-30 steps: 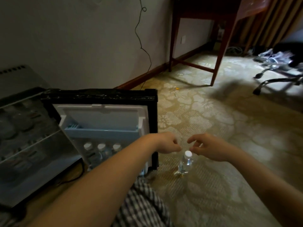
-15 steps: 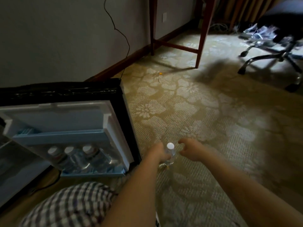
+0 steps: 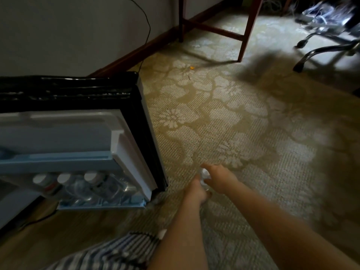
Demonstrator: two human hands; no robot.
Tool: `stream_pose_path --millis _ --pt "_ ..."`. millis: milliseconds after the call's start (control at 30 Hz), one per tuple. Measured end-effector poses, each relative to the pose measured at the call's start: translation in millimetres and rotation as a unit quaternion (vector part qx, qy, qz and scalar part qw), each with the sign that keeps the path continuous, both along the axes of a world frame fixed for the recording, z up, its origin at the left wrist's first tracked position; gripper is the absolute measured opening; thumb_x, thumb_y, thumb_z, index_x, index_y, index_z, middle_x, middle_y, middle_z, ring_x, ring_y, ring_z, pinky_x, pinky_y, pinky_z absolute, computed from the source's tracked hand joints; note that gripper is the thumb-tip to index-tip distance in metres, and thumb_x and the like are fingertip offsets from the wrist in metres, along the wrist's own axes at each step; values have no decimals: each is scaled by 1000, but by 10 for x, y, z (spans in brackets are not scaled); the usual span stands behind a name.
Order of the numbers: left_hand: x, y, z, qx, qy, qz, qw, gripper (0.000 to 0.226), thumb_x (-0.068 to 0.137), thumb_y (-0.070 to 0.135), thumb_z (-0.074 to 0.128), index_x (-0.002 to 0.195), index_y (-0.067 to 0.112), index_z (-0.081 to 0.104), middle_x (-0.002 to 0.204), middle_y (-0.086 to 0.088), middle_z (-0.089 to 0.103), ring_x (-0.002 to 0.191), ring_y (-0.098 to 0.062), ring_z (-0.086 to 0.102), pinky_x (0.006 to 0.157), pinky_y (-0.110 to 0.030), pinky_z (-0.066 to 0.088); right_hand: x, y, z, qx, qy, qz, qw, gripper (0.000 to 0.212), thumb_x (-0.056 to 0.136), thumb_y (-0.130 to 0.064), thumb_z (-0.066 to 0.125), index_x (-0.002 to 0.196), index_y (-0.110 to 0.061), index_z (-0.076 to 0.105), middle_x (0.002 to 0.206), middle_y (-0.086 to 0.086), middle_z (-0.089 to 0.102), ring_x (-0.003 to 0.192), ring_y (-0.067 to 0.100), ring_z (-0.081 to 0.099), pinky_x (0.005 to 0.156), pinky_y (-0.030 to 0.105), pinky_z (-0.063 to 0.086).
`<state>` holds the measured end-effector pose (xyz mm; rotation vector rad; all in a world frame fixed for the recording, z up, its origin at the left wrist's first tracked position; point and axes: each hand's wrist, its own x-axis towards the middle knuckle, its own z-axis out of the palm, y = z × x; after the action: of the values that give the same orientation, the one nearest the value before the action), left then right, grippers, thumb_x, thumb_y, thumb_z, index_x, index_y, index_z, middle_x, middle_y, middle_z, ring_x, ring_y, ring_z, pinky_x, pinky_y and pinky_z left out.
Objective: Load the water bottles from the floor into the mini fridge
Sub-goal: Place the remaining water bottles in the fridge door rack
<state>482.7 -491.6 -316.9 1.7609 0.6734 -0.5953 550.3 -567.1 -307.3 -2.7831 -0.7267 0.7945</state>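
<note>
Curling the fingers [image 3: 203,194] of the left hand [image 3: 195,189] round the body of the water bottle [image 3: 205,173], grasping it low down. Laying the right hand [image 3: 219,178] against the neck and white cap from the other side, stretching one finger past the cap. Too blurred there for telling a grip from a mere touch. Covering most of the bottle between the two hands, leaving only the cap and a sliver of clear plastic showing.

Standing upright, or nearly so, on the patterned carpet [image 3: 243,133], just beside the lower corner of the open mini fridge door [image 3: 68,133]. Not possible to tell whether lifting off the floor yet.

Further out, sitting in the bottom door shelf [image 3: 101,205]: three capped bottles [image 3: 64,179] side by side, filling much of that rack. Seeing no other loose bottle anywhere on the visible floor.

Judging from that, nearing the end of the loading: three stowed in the door, one in hand. Remaining for this one: carrying it the short way across to the left and slotting it into the shelf or the cabinet, the latter lying mostly out of view. Possibly more waiting outside the picture.

Beyond all this, standing by the wall, red-brown table legs [image 3: 247,30], and off to the right the base of a wheeled chair [image 3: 321,49], well apart from the hands.
</note>
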Motion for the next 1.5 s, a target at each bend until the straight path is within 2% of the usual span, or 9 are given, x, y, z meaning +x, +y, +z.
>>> stream_pose_path --millis 233,400,467,533,667,867,1133,1267,1500 --pt "100 -11 54 55 5 -14 998 76 80 11 69 144 15 26 145 -8 39 134 -24 40 108 -27 33 86 -8 -51 -7 1 -14 1000 36 91 -20 54 125 -16 44 115 15 62 105 32 60 85 41 52" --pt "117 -53 22 13 -3 -11 1000 76 74 9 72 139 24 35 136 -7 51 121 -30 50 104 -41 43 42 -160 150 25 -15 -36 999 37 94 -35 51 121 -10 48 111 15 64 101 31 61 84 39 52" --pt "73 -66 55 -2 -16 0 1000 73 77 9 71 139 24 35 138 -8 49 121 -31 50 98 -36 48 -8 -236 293 37 -37 -33 998 40 94 -38 49 119 -6 50 108 15 64 98 31 61 80 37 48" --pt "2 -123 184 -14 -48 36 998 62 83 11 66 137 21 36 138 -7 48 122 -31 50 83 -22 52 -54 -273 470 61 -57 -30 996 40 94 -40 48 114 -5 53 103 14 64 93 29 61 74 36 46" --pt "-121 -258 492 58 -135 63 987 61 74 26 72 125 22 38 119 -6 58 109 -29 58 89 -42 51 -178 -288 956 106 -111 -22 988 38 92 -40 51 102 -4 57 92 12 63 85 26 59 72 37 45" --pt "-285 -160 1142 95 -292 82 948 67 60 47 80 116 28 48 109 4 65 98 -19 62 79 -41 53 -326 -271 1760 143 -210 -7 967 39 89 -49 52 81 -11 51 68 -2 46 67 18 48 52 26 29" --pt "-576 399 2107 149 -330 -66 930 66 63 43 82 122 28 56 107 7 64 100 -12 59 82 -32 52 -647 -12 2498 218 -288 9 932 44 83 -57 55 64 -17 47 59 -4 47 56 15 46 47 25 24" --pt "-859 771 2483 222 -338 -121 907 59 68 39 80 122 28 58 89 16 53 92 -6 50 77 -22 39 -881 190 2709 262 -241 68 932 35 85 -47 59 80 -12 57 67 -1 55 60 16 50 51 25 33" --pt "-1359 1444 2529 255 -345 -108 897 67 69 45 76 128 27 50 129 6 57 118 -11 52 94 -31 47 -1316 796 2907 300 -219 162 914 30 85 -44 61 89 -14 58 68 -5 53 62 9 48 53 25 35"
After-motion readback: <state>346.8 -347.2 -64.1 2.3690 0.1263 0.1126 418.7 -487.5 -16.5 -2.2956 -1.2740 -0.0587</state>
